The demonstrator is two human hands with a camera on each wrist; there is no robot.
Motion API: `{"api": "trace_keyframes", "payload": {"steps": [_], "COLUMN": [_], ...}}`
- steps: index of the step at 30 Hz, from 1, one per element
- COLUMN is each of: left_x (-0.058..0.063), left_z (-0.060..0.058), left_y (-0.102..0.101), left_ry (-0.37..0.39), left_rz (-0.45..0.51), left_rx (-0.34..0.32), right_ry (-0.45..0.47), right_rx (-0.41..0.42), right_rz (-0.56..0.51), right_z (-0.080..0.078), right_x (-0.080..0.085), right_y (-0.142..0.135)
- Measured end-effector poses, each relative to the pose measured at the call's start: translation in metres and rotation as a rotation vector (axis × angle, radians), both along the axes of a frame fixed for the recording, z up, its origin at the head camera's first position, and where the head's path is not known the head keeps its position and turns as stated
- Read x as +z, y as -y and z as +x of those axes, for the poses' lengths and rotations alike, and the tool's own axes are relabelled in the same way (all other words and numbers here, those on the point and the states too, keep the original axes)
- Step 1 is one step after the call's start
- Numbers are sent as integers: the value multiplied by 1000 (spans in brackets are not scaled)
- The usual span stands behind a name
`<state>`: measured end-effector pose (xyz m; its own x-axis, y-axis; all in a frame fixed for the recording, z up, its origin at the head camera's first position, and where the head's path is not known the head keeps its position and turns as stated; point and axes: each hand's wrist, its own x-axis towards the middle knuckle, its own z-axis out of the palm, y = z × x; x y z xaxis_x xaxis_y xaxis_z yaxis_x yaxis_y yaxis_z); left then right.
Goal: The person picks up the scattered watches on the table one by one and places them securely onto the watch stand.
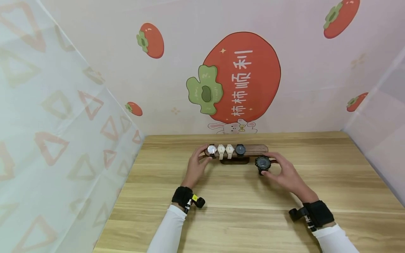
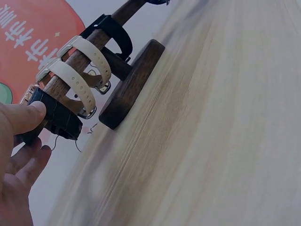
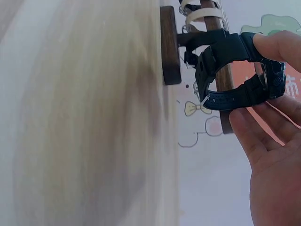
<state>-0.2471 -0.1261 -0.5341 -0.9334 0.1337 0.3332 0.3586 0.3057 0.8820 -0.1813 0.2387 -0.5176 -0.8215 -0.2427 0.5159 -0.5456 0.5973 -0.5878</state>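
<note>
A dark wooden watch stand (image 1: 254,150) stands near the back of the table, its bar raised over a small base (image 2: 131,89). My left hand (image 1: 193,170) grips the bar's left end, its thumb pressing the dark strap of a silver-faced watch (image 1: 212,150). Beside that, along the bar, sit two cream-strapped watches (image 1: 225,150) and a black watch (image 1: 240,150). My right hand (image 1: 289,175) pinches a chunky black digital watch (image 1: 263,163) between thumb and fingers, in front of the bar's right end. Its strap forms a closed loop (image 3: 230,52) in the right wrist view, apparently not around the bar.
The wood-grain table (image 1: 227,218) extends forward and to both sides of the stand. Behind it rises a pale wall sheet (image 1: 303,105) with persimmon drawings. Another patterned sheet (image 1: 63,158) borders the left side. Both wrists carry black straps with small cameras.
</note>
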Motion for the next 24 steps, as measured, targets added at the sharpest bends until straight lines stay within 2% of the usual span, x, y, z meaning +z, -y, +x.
{"api": "trace_keyframes", "payload": {"steps": [16, 24], "left_x": [-1, -2], "left_z": [0, -2], "left_y": [3, 3], "left_ry": [-26, -19], "left_rz": [22, 47], "left_rx": [-19, -21], "right_ry": [-3, 13], "right_rx": [-42, -75], "right_rz": [-42, -17], "right_z": [-2, -5], "right_x": [4, 5], "right_y": [-17, -25]}}
